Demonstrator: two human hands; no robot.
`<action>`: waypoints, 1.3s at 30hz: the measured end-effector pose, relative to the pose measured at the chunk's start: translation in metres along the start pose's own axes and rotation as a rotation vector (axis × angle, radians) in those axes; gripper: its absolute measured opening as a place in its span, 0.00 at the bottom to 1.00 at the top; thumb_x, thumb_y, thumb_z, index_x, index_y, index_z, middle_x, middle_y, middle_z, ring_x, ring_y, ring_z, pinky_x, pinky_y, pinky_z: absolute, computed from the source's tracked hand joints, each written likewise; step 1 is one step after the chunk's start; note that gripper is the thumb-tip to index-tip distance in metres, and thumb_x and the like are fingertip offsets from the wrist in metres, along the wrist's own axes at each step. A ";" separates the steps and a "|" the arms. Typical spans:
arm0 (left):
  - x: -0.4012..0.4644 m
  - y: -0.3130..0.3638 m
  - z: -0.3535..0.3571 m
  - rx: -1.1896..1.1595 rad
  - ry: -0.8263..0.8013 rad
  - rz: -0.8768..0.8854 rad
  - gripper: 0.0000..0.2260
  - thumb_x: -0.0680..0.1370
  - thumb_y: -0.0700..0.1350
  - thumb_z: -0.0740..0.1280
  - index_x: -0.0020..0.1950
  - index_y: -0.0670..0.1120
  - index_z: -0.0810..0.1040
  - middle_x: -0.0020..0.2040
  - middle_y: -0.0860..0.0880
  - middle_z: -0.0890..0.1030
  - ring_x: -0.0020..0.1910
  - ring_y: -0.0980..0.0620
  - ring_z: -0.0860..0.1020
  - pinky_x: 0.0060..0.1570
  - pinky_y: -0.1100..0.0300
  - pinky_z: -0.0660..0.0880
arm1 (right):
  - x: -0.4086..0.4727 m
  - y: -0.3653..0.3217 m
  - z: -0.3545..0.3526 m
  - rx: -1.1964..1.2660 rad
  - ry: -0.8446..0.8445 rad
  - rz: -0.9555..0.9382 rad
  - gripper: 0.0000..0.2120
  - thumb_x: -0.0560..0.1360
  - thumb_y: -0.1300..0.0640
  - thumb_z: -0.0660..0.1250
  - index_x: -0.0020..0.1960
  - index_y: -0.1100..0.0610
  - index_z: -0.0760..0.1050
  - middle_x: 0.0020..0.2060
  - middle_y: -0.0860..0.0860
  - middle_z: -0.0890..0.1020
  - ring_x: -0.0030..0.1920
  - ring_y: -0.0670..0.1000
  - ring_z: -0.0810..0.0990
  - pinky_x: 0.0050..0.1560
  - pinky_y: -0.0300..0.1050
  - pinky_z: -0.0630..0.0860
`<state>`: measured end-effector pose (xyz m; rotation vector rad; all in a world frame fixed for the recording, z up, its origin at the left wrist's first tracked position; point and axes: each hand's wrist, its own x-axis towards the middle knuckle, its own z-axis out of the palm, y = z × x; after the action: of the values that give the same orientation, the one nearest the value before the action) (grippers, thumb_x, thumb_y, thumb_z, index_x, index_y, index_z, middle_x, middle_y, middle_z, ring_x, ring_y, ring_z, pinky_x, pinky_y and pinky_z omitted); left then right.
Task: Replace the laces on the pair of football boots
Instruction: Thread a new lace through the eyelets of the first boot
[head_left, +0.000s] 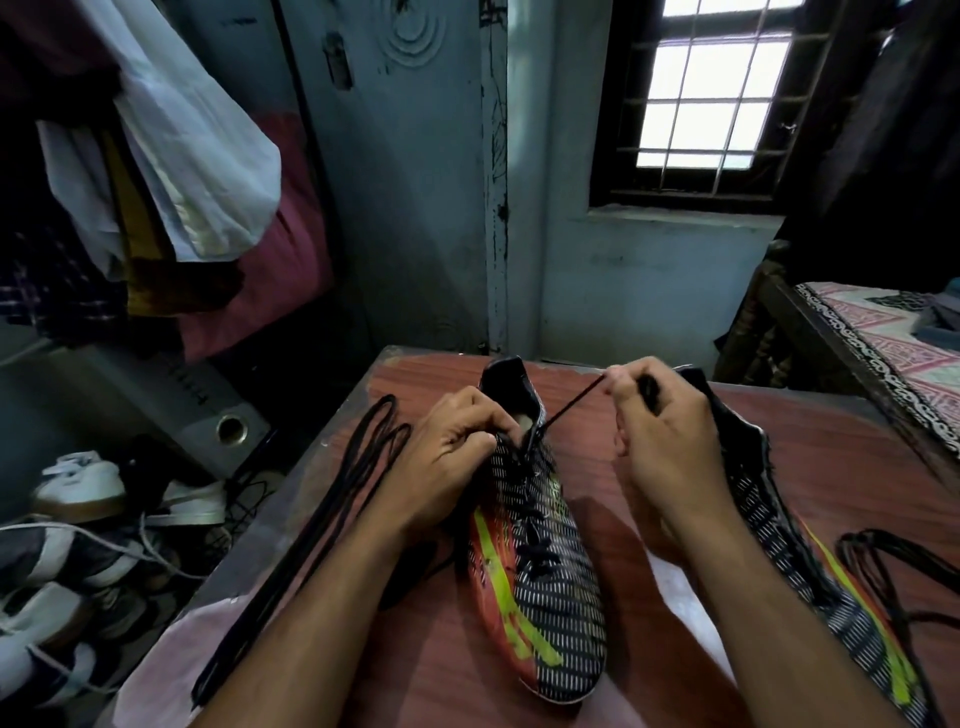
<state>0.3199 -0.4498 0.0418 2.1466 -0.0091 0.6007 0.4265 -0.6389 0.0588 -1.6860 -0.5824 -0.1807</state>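
Observation:
A black boot (550, 587) with white dashes and red and yellow-green stripes lies in the middle of the reddish wooden table (447, 670), toe toward me, black lace in its eyelets. My left hand (447, 462) grips its upper by the top eyelets. My right hand (660, 431) pinches a black lace end (576, 397) stretched taut from the boot's collar. The second boot (810, 561) lies to the right, partly behind my right arm. A loose black lace (311, 519) lies folded along the table's left side. Another black lace (893, 577) is bunched at the right.
Several shoes (78, 525) are piled on the floor to the left, beside a grey speaker (228, 426). Clothes (171, 171) hang at upper left. A bed with a patterned cover (898, 358) stands at right. A barred window (711, 88) is behind the table.

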 end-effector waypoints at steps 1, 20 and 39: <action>0.000 0.000 -0.001 0.016 -0.015 0.009 0.13 0.72 0.51 0.58 0.46 0.55 0.82 0.49 0.56 0.78 0.57 0.51 0.75 0.59 0.54 0.69 | 0.000 -0.001 0.002 0.106 0.039 0.057 0.12 0.84 0.53 0.63 0.43 0.53 0.75 0.30 0.46 0.75 0.31 0.46 0.75 0.33 0.46 0.73; 0.002 0.002 -0.007 0.106 -0.100 -0.111 0.07 0.71 0.57 0.65 0.38 0.56 0.78 0.46 0.60 0.76 0.54 0.59 0.71 0.53 0.65 0.65 | -0.004 -0.010 0.021 0.662 0.145 0.348 0.12 0.87 0.56 0.56 0.47 0.59 0.70 0.37 0.57 0.77 0.34 0.55 0.84 0.35 0.52 0.82; -0.002 0.005 -0.008 -0.073 0.057 -0.237 0.10 0.72 0.47 0.70 0.31 0.50 0.75 0.40 0.59 0.76 0.40 0.57 0.75 0.46 0.57 0.70 | -0.015 -0.011 0.022 0.465 -0.244 0.221 0.23 0.75 0.69 0.73 0.64 0.53 0.68 0.41 0.58 0.85 0.39 0.56 0.85 0.36 0.46 0.81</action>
<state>0.3138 -0.4472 0.0484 2.0213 0.2479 0.5139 0.4037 -0.6213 0.0578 -1.3110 -0.5617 0.3042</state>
